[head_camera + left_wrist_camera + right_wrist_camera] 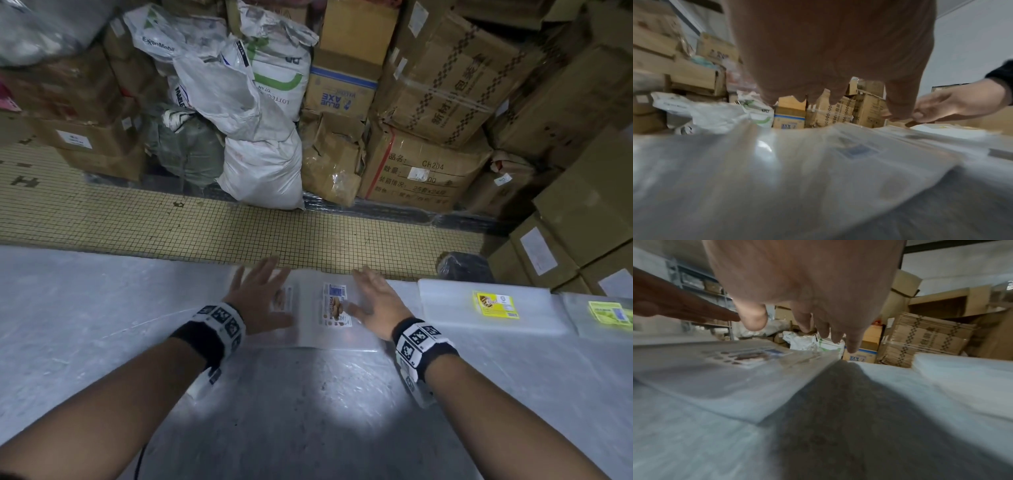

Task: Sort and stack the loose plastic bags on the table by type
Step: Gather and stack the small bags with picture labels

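A clear plastic bag with a white-and-blue printed label (336, 305) lies flat at the table's far edge, over another like it. My left hand (260, 294) hovers or rests over its left part with fingers straight and spread; contact is unclear. My right hand (375, 298) is spread over its right part. In the left wrist view the bag (857, 151) lies below my left hand (828, 68), which is raised off it. The right wrist view shows my right hand (809, 296) just above the bag (748, 356). A stack of clear bags with a yellow label (493, 305) sits to the right.
Another bag pile with a green-yellow label (609, 311) lies at the far right. The grey table (308, 394) is covered in plastic film. Beyond its edge are a tiled floor (205, 226), white sacks (260, 164) and stacked cardboard boxes (428, 171). A dark bag (462, 267) sits below the edge.
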The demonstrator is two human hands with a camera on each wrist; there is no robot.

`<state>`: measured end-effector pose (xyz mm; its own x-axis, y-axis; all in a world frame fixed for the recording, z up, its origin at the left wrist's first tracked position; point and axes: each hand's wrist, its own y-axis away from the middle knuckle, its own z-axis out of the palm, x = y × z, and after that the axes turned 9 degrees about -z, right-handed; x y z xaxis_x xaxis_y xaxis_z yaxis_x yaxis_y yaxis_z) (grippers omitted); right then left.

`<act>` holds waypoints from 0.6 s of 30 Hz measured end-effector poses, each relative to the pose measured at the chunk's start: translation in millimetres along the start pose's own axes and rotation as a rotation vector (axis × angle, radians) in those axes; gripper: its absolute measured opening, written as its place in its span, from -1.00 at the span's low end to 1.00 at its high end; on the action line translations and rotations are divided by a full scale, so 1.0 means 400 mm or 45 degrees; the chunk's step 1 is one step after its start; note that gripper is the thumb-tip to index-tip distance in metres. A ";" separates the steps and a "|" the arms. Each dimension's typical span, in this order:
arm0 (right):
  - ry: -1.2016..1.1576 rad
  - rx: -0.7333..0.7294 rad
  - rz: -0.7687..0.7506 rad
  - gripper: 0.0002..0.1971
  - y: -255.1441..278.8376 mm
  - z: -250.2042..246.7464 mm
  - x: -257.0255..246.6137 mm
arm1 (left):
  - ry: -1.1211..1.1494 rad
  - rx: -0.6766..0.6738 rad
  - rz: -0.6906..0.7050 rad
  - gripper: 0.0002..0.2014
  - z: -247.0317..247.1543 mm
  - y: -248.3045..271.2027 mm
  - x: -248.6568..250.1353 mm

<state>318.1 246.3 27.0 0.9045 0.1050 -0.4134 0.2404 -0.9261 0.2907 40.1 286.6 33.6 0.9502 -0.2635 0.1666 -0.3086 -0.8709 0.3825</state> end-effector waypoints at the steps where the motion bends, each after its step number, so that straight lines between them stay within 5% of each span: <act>1: 0.014 -0.045 0.009 -0.09 -0.009 0.012 0.001 | -0.015 -0.069 -0.022 0.10 0.018 -0.009 0.010; 13: 0.085 -0.091 -0.031 -0.06 -0.020 0.054 0.042 | 0.231 -0.033 -0.095 0.17 0.071 -0.019 -0.027; 18: -0.261 0.237 0.087 -0.13 0.017 0.023 0.013 | 0.387 0.205 -0.235 0.02 0.014 0.026 -0.083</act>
<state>321.2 237.3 19.0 0.8215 -0.0184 -0.5699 0.0952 -0.9810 0.1688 5.7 283.7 27.0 0.9251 0.0177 0.3793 -0.0996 -0.9526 0.2875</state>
